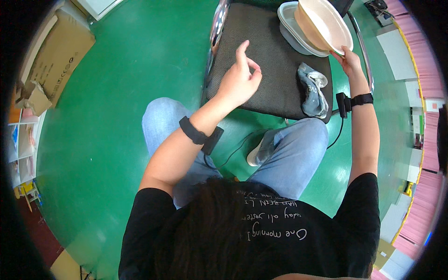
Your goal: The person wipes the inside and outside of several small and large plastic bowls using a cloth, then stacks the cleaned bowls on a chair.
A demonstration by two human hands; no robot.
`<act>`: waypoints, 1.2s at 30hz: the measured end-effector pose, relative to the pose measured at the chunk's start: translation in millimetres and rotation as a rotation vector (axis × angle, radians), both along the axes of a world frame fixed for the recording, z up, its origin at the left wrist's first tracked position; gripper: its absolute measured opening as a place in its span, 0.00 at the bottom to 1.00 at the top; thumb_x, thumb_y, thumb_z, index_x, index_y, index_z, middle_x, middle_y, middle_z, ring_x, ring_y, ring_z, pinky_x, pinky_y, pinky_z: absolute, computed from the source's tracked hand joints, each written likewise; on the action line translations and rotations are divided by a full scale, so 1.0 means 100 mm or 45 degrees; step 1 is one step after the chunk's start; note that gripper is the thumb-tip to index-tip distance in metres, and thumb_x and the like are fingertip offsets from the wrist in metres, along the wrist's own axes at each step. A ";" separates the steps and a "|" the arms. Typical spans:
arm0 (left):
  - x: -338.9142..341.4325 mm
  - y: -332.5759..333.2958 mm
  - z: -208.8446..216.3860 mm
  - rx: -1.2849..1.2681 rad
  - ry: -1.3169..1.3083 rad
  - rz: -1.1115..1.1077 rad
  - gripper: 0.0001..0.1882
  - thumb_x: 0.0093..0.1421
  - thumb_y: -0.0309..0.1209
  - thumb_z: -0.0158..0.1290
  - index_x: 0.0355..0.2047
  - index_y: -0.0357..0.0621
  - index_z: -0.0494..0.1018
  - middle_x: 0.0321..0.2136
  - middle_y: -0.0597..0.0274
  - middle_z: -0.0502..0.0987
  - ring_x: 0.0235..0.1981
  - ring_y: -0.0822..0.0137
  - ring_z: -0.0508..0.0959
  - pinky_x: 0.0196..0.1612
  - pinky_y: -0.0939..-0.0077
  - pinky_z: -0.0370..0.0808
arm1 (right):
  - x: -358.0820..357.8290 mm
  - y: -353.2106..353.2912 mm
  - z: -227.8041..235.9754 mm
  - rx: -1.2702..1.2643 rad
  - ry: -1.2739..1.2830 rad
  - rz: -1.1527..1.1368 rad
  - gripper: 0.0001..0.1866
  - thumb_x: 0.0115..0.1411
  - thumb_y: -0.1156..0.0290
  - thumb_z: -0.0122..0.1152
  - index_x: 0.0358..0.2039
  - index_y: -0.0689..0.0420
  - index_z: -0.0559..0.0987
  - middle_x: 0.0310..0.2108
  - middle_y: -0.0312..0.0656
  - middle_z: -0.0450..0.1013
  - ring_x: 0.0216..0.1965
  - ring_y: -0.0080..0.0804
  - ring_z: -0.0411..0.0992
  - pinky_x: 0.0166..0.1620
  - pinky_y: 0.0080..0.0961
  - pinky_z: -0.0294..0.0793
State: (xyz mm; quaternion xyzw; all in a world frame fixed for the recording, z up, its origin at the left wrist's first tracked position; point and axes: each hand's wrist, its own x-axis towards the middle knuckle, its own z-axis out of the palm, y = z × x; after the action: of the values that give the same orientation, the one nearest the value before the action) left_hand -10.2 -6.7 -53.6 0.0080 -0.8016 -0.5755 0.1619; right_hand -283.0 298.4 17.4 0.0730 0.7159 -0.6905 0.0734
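Observation:
My right hand [350, 63] grips the near rim of a beige oval plastic basin [313, 27], thumb and fingers closed on its edge. The basin is tilted, its hollow turned toward the right. Beneath and to the left of it, one or more pale grey-blue basins [290, 31] rest on the dark chair seat [261, 32]. Over the seat's left part hovers my left hand [241, 78], its index finger stretched out and the others loosely bent, with nothing in it. A crumpled blue-grey and white cloth item [315, 91], perhaps socks, lies on the seat's near right corner.
The chair has shiny metal armrests [217, 32] on both sides. Black cables run from the straps on my forearms [193, 130]. A cardboard box [65, 51] and shelving [23, 144] stand at the left. Pink curtains [422, 196] and white panels line the right.

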 end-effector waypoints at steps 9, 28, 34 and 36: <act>0.03 0.06 0.07 -0.122 -0.067 -0.100 0.41 0.58 0.25 0.51 0.65 0.41 0.38 0.36 0.56 0.75 0.24 0.67 0.76 0.32 0.72 0.74 | -0.39 0.10 -0.34 0.478 -0.025 -0.063 0.23 0.56 0.66 0.61 0.44 0.71 0.69 0.34 0.47 0.72 0.26 0.34 0.74 0.24 0.23 0.76; 0.03 0.12 0.06 -0.320 -0.080 -0.213 0.39 0.57 0.25 0.50 0.64 0.39 0.41 0.33 0.56 0.76 0.25 0.63 0.78 0.31 0.68 0.75 | -0.19 -0.17 -0.73 0.337 -0.214 0.089 0.19 0.63 0.59 0.50 0.44 0.64 0.70 0.29 0.43 0.74 0.24 0.34 0.77 0.21 0.23 0.77; 0.01 0.20 0.08 -0.337 -0.078 -0.257 0.39 0.57 0.25 0.50 0.65 0.40 0.41 0.33 0.56 0.76 0.24 0.63 0.77 0.30 0.69 0.75 | -0.22 -0.12 -0.73 0.223 -0.364 0.015 0.11 0.60 0.64 0.56 0.37 0.58 0.72 0.20 0.34 0.72 0.14 0.20 0.67 0.13 0.12 0.67; 0.03 0.19 0.11 -0.320 -0.115 -0.252 0.40 0.57 0.25 0.50 0.65 0.41 0.41 0.33 0.56 0.76 0.24 0.63 0.78 0.31 0.69 0.75 | -0.11 -0.20 -0.71 0.121 -0.343 0.006 0.09 0.58 0.68 0.58 0.36 0.57 0.72 0.21 0.33 0.71 0.13 0.19 0.65 0.12 0.11 0.63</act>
State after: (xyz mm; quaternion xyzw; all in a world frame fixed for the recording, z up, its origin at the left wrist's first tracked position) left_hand -7.0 12.6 -42.6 -0.0653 -0.8706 -0.4829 0.0679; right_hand -294.2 278.3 -54.0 0.1669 0.7316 -0.6396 0.1668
